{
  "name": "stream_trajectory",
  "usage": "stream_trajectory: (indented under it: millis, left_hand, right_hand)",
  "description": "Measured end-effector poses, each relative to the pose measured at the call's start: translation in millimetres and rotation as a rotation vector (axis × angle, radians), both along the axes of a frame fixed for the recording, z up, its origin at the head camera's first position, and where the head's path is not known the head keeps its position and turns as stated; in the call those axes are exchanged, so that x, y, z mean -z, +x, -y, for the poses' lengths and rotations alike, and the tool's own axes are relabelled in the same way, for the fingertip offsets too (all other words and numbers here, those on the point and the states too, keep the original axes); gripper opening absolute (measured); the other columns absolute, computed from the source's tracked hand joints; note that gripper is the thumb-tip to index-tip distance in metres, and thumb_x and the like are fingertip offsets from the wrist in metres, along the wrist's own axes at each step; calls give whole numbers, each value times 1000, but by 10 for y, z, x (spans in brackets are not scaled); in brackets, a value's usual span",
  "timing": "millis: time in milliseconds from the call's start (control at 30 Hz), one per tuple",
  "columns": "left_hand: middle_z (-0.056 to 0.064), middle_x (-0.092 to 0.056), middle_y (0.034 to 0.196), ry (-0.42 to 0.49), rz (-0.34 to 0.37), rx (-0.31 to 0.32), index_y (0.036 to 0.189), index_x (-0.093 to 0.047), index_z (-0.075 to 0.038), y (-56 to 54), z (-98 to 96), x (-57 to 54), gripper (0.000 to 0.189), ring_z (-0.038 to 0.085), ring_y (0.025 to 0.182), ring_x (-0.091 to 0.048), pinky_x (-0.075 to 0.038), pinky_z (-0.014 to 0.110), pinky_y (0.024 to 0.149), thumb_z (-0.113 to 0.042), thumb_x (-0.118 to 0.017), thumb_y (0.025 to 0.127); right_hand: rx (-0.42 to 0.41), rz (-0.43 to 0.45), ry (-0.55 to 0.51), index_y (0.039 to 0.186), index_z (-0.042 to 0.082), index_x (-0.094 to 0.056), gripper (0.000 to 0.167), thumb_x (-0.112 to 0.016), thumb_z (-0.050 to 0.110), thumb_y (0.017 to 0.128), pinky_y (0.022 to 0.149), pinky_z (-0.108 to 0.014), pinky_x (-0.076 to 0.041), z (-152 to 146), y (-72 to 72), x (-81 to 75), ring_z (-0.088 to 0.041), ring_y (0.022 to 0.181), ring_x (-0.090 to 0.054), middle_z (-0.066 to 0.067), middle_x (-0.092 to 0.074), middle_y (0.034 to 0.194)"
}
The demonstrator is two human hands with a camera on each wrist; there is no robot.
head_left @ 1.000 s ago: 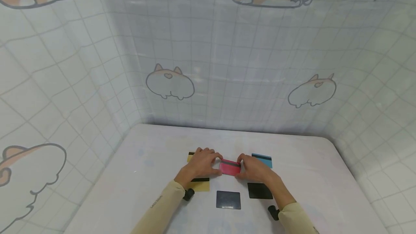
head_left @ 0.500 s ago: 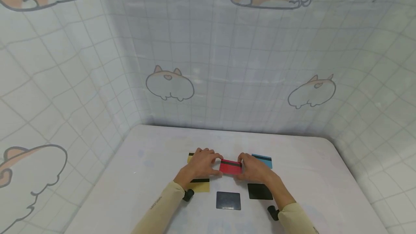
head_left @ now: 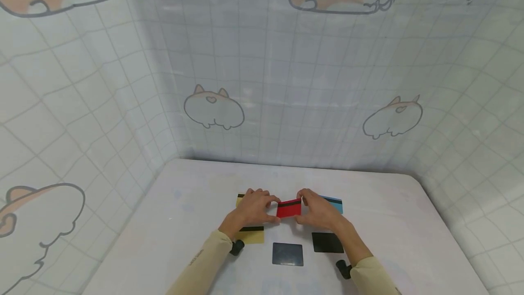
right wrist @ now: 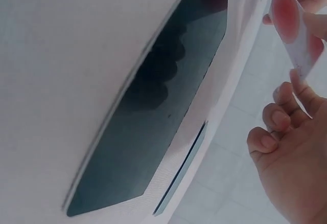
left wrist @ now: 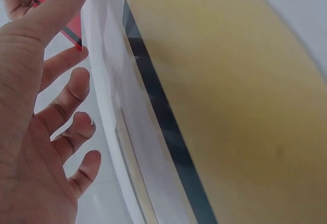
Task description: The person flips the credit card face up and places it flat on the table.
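Note:
Both hands hold a red card (head_left: 289,208) with a black stripe along its top, raised off the table. My left hand (head_left: 254,206) pinches its left end between thumb and forefinger; the other fingers (left wrist: 76,127) are loosely bent. At the right end, the thumb and forefinger of my right hand (head_left: 317,208) hold the card's edges. In the right wrist view, the card's other face (right wrist: 286,17) is pale with red rounded patches. A yellow card (head_left: 252,236) lies below my left hand, and another yellow card (head_left: 239,199) is partly hidden behind it.
On the white table (head_left: 196,181), a dark grey card (head_left: 288,254) lies nearest me. A black card (head_left: 327,242) is below my right hand, a blue card (head_left: 334,204) behind it. Patterned curtains (head_left: 303,85) surround the table's back and sides.
The red card's right end has risen slightly with my right hand, and its face has turned from glossy pink to deeper red. My left hand has stayed almost still.

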State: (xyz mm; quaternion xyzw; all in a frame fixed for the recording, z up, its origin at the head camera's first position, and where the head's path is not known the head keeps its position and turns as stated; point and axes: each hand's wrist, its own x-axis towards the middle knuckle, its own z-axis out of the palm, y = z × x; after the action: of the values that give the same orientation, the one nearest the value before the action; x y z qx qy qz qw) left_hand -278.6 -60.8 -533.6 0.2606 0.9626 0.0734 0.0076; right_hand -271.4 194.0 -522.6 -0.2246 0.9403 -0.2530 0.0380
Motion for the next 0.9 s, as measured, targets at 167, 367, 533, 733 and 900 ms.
stream_trajectory:
  millis: [167,367,533,733,900]
  left_hand:
    - [-15,-51,80,14,0,2,129,-65,-39,5,-11,-1,61,7,82,-48,-41,42,86,-70,-72,78]
    - [-15,-50,79,21,-5,-3,129,-65,-39,8,-30,-9,60,6,81,-48,-41,41,85,-68,-74,78]
    - [-15,-50,78,38,-7,4,129,-66,-38,6,-61,-3,59,7,81,-48,-40,40,83,-68,-73,79]
    - [-14,-51,78,49,8,0,132,-64,-37,-5,-100,27,61,8,82,-48,-40,40,84,-69,-71,80]
    - [-14,-50,78,49,16,8,135,-62,-37,0,-103,36,64,8,81,-48,-39,40,83,-68,-71,80]
  right_hand:
    - [-6,-6,-49,115,24,-51,51,-82,40,77,65,-28,-47,17,-4,-6,-11,86,-51,7,-51,98]
    - [-21,2,-131,117,25,-49,51,-82,36,79,69,-30,-49,30,-7,-14,-12,89,-53,8,-51,103]
    - [-22,41,-204,121,25,-47,54,-81,33,80,77,-32,-50,50,-16,-22,-16,98,-53,9,-55,109]
    - [-13,61,-222,126,23,-47,59,-81,30,79,69,-33,-50,86,-10,-43,-19,90,-54,2,-59,103]
    - [-43,48,-218,130,23,-45,60,-78,27,80,65,-30,-49,91,4,-29,-16,87,-54,6,-61,103]
